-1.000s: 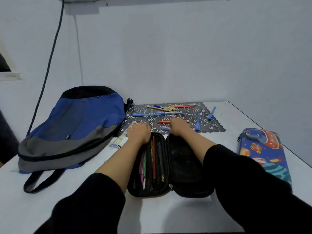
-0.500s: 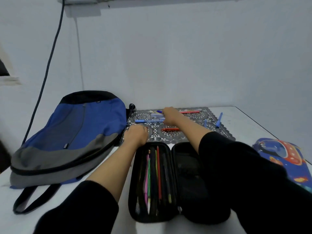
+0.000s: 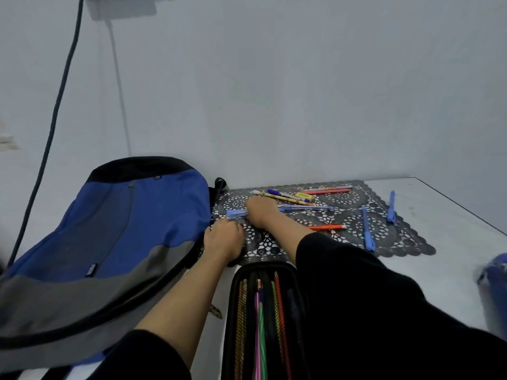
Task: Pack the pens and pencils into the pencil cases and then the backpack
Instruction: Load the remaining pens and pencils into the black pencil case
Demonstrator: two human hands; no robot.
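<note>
The open pencil case (image 3: 263, 319) lies nearest, pencils tucked under its loops, its inside facing up so more can go in. Just past its far end the left hand (image 3: 223, 241) rests knuckles-up on the mat (image 3: 406, 242), fingers curled under (whether they grasp anything I cannot tell). Farther on, the right hand (image 3: 260, 212) curls its fingers round a blue pen (image 3: 304, 208), apparently to lift it. Loose pens (image 3: 366, 229) lie to the right, and the backpack (image 3: 109, 229) waits on the left.
</note>
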